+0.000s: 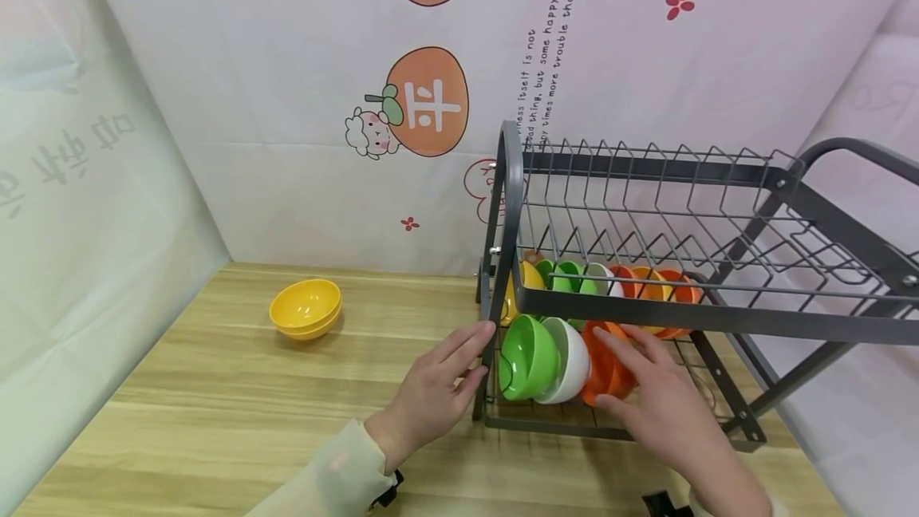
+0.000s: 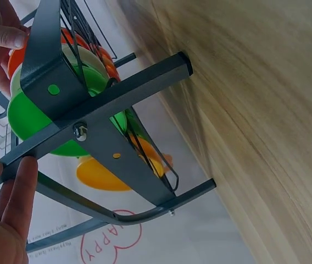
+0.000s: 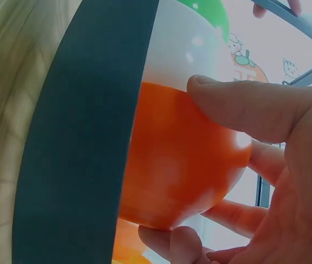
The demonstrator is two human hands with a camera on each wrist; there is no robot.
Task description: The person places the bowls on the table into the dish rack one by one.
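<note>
My right hand (image 1: pixel 664 397) holds an orange bowl (image 1: pixel 603 365) in the front row of the rack's lower tier. In the right wrist view, the thumb lies on the orange bowl (image 3: pixel 183 157) near a white bowl, with fingers around its other side. Left of it, a white bowl (image 1: pixel 573 361) and a green bowl (image 1: pixel 529 357) stand on edge, nested close together. My left hand (image 1: pixel 434 389) touches the left upright of the dark metal rack (image 1: pixel 511 206) with fairly straight fingers; the left wrist view shows fingertips against that post (image 2: pixel 90 113).
Behind the front row stand several yellow, green, white and orange bowls (image 1: pixel 567 278). The upper wire tier (image 1: pixel 668 222) overhangs them. A stack of yellow bowls (image 1: pixel 306 308) sits on the wooden table (image 1: pixel 179 413) to the left. A printed cloth (image 1: pixel 287 102) hangs behind.
</note>
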